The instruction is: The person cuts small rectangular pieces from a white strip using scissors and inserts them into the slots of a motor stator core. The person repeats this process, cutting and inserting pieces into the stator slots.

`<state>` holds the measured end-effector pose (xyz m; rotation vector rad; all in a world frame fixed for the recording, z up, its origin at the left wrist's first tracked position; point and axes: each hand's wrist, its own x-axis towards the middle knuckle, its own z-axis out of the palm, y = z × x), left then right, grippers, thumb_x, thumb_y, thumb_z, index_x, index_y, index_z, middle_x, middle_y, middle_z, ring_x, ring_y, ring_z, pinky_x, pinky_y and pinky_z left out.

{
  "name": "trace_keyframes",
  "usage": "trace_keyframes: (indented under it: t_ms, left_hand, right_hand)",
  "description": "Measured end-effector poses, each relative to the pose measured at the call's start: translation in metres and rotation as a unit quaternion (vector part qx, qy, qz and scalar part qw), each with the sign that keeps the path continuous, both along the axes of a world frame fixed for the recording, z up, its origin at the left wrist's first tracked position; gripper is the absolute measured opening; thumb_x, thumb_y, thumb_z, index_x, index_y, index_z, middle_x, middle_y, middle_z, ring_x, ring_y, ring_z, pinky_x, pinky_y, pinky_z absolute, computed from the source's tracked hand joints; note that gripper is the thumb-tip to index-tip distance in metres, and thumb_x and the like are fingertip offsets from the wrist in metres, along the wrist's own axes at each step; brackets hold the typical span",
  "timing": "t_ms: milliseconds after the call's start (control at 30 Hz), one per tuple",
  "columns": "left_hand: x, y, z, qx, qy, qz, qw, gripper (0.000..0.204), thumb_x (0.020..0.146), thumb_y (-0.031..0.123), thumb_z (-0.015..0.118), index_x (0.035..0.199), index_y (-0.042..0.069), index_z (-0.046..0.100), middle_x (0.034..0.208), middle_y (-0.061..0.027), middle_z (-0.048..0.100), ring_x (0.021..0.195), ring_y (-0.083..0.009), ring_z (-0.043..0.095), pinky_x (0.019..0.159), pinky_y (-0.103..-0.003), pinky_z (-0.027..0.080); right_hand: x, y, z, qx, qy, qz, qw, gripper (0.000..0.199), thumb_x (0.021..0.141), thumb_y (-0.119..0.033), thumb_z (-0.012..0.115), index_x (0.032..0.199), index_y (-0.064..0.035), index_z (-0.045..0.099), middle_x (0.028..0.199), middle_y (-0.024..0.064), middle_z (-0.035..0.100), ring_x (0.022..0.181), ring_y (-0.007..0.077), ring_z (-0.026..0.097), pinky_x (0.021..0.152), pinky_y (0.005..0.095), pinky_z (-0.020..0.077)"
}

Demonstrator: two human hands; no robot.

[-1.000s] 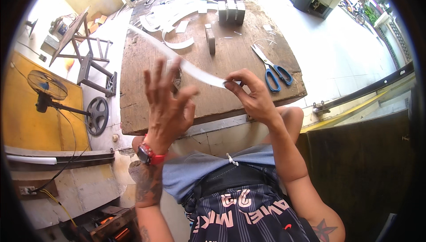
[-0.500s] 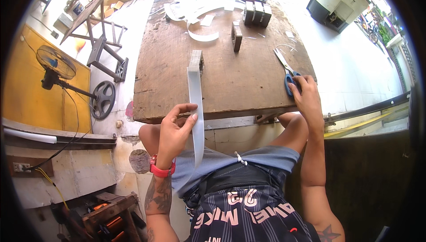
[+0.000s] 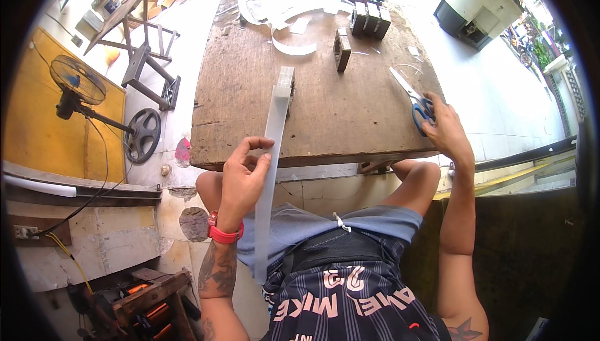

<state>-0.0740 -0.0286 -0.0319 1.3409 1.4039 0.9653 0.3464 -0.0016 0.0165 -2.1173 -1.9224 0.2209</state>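
We are pinching a long translucent plastic strip [image 3: 270, 153] in our left hand [image 3: 245, 175], fingers closed on its edge; the strip is running from the wooden table [image 3: 325, 110] down over our lap; our right hand [image 3: 447, 131] is closing around the blue-handled scissors [image 3: 414, 98] lying near the table's right edge

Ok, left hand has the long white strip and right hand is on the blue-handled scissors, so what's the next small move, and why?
Probably close the right hand around the scissors and lift them off the wooden table. The hand rests on the blue handles, while the blades lie flat on the table. The left hand already grips the white strip, one end propped on the tabletop, so only the tool is not yet in hand.
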Motion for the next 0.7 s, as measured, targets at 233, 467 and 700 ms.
trace_keyframes:
  t_ms: [233, 467, 700]
  left_hand:
    - [-0.005, -0.012, 0.036, 0.068, 0.095, -0.080, 0.990, 0.017, 0.095, -0.001, 0.059, 0.111, 0.001, 0.065, 0.096, -0.0107, 0.069, 0.079, -0.0185, 0.068, 0.071, -0.032, 0.052]
    - [0.021, -0.027, 0.038, 0.433, 0.375, 0.003, 0.820, 0.018, 0.088, 0.000, 0.071, 0.106, 0.003, 0.067, 0.093, -0.0117, 0.066, 0.086, -0.0229, 0.064, 0.081, -0.036, 0.051]
    - [0.067, -0.032, -0.021, -0.054, -0.364, -0.032, 0.929, 0.032, 0.100, 0.016, 0.069, 0.128, 0.002, 0.060, 0.101, -0.0036, 0.067, 0.081, -0.0132, 0.066, 0.071, -0.028, 0.052]
  right_hand:
    - [-0.102, -0.020, -0.023, -0.027, 0.608, 0.103, 0.787, 0.064, 0.090, -0.020, 0.087, 0.144, -0.0016, 0.059, 0.107, 0.0088, 0.070, 0.097, 0.0157, 0.071, 0.085, 0.0295, 0.0586]
    - [-0.171, -0.024, -0.047, -0.091, 0.730, 0.071, 0.673, 0.046, 0.095, -0.019, 0.082, 0.130, 0.0011, 0.061, 0.100, 0.0077, 0.072, 0.086, 0.0128, 0.072, 0.073, 0.0278, 0.0638]
    - [-0.173, -0.033, -0.038, -0.090, 0.758, 0.064, 0.643, 0.047, 0.095, -0.019, 0.083, 0.130, 0.0006, 0.060, 0.097, 0.0057, 0.070, 0.084, 0.0123, 0.072, 0.073, 0.0279, 0.0641]
